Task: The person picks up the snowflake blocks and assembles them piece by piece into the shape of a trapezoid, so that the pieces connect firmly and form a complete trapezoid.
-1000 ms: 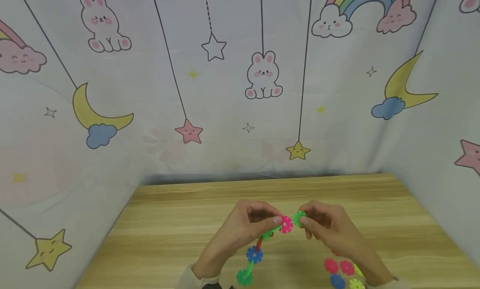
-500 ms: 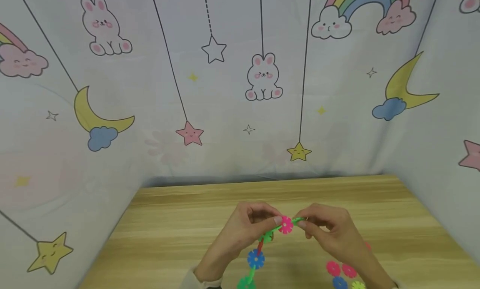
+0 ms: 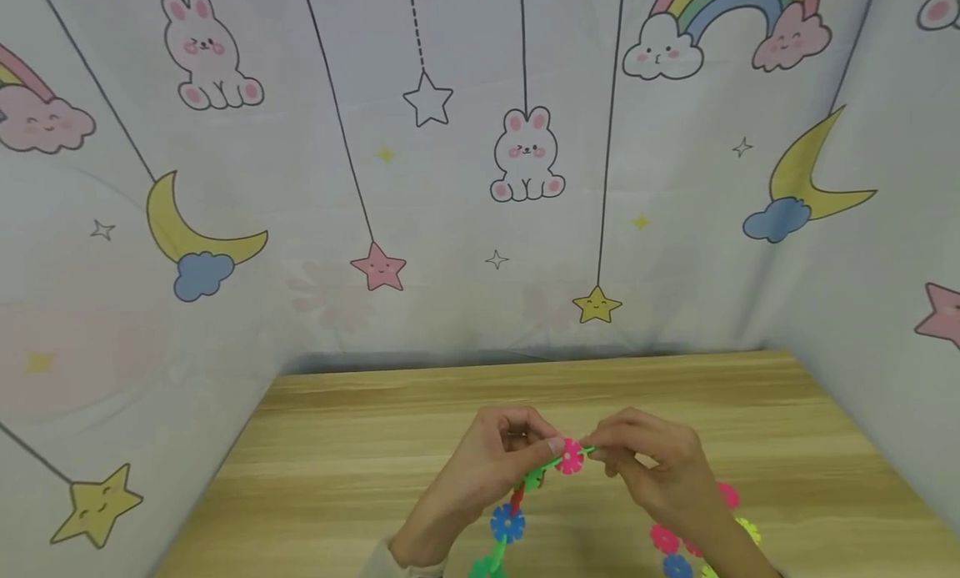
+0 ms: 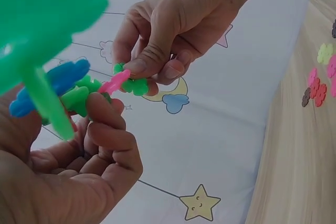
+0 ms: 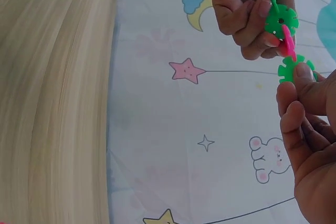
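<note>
My left hand [image 3: 476, 482] pinches a chain of slotted plastic snowflake discs near its upper end. A pink disc [image 3: 570, 456] tops that chain, with green, red and blue discs [image 3: 507, 524] hanging below it. Between thumb and fingers, my right hand [image 3: 663, 465] holds a green disc [image 5: 289, 71], seen edge-on in the head view. Its rim meets the pink disc's edge; how deep the slots sit in each other I cannot tell. Close to the left wrist camera, a large blurred green disc [image 4: 47, 19] covers part of the left hand.
Loose discs lie on the wooden table [image 3: 337, 444] under and beside my right forearm, among them a pink one [image 3: 664, 538], a blue one [image 3: 677, 566] and a yellow one [image 3: 748, 530]. Behind the table hangs a printed white cloth [image 3: 450, 186], which also lines both sides.
The green disc in my right hand has moved left from a small gap to meet the pink disc, turning from face-on to edge-on. My left hand has barely shifted.
</note>
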`<state>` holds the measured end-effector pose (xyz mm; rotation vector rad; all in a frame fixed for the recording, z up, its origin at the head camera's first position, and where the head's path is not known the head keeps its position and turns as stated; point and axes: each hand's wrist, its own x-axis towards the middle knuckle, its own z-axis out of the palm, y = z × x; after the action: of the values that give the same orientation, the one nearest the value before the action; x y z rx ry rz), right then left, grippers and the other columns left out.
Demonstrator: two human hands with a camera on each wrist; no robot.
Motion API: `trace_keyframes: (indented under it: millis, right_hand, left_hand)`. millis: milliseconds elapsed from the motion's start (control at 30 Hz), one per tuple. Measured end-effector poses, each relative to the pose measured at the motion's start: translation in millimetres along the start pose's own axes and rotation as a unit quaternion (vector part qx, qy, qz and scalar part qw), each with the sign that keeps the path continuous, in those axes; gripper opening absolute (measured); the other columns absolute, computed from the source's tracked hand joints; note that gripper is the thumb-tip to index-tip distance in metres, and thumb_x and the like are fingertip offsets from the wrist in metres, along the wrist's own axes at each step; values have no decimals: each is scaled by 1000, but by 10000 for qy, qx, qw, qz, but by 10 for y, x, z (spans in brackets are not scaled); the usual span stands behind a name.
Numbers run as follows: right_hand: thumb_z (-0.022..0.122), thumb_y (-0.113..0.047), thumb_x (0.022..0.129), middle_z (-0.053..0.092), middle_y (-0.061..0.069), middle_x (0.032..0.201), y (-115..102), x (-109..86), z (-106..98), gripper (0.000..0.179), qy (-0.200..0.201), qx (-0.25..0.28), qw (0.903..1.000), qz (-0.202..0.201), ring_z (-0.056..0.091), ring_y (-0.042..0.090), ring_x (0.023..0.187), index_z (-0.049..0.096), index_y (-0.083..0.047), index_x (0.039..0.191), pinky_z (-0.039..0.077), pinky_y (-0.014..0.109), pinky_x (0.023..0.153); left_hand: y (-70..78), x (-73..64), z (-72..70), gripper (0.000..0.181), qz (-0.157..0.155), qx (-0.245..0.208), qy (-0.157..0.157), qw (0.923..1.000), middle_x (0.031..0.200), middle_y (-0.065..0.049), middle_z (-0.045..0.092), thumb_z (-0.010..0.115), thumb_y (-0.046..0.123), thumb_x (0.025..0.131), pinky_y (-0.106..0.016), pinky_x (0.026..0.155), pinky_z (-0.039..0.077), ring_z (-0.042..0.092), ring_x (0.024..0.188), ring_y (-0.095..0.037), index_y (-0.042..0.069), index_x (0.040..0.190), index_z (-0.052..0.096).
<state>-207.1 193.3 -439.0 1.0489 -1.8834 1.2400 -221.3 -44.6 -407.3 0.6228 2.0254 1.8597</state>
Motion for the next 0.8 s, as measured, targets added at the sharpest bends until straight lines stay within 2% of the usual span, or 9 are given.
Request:
trace_keyframes:
  millis: [200, 333, 433, 567, 667, 733, 800]
  right_hand:
    - [71, 33, 75, 72, -2, 88, -55, -16, 31, 57, 5, -171, 9996, 226, 59, -7, 68, 81, -15, 106, 52, 12, 59]
    - [76, 27, 78, 75, -1, 90, -67, -1, 6, 50, -86, -10, 9982, 600, 62, -3, 66, 81, -12, 109, 54, 15, 59]
    - [78, 25, 79, 76, -1, 87, -74, 0, -48, 45, -141, 65, 9964, 837, 64, -1, 64, 78, -11, 105, 56, 16, 58]
    - [78, 21, 83, 75, -5, 80, -96, 1, -114, 39, -278, -110, 9935, 1097, 64, -1, 60, 74, -15, 98, 56, 17, 58]
    - [78, 14, 88, 74, -8, 79, -126, 14, -154, 34, -444, -144, 9893, 1385, 64, -1, 58, 75, -18, 97, 55, 18, 57]
    - [78, 8, 92, 73, -7, 76, -150, 28, -172, 28, -602, -6, 9848, 1629, 64, 0, 57, 75, -20, 98, 55, 20, 55]
    - [76, 4, 95, 72, -5, 74, -167, 37, -185, 22, -763, 199, 9801, 1824, 64, 1, 56, 77, -18, 99, 55, 23, 53]
  left_hand:
    - [-28, 14, 15, 20, 22, -56, -85, 9999, 74, 8, 62, 73, 13, 101, -18, 48, 37, 46, 53, -4, -6, 103, 74]
    - [-14, 16, -1, 20, -109, -116, 12, 9999, 77, 7, 65, 75, 16, 101, -20, 52, 40, 51, 57, -6, -4, 103, 76]
    - [-3, 20, 7, 20, -152, -50, 24, 9999, 83, 3, 71, 76, 20, 101, -21, 57, 47, 58, 60, -7, 1, 105, 78]
    - [6, 19, 22, 19, -63, 292, -10, 9996, 100, -3, 80, 75, 27, 102, -21, 64, 56, 71, 70, -9, 14, 114, 81]
    - [9, 10, 33, 18, 116, 586, -73, 9982, 111, -4, 81, 75, 29, 102, -22, 64, 57, 76, 77, -11, 23, 119, 80]
    - [4, 5, 49, 17, 256, 819, -83, 9963, 113, 0, 80, 77, 29, 100, -23, 66, 58, 76, 81, -9, 26, 117, 80]
    - [-5, 5, 72, 15, 360, 961, -105, 9947, 109, 2, 80, 80, 28, 98, -24, 66, 59, 75, 78, -9, 27, 113, 81]
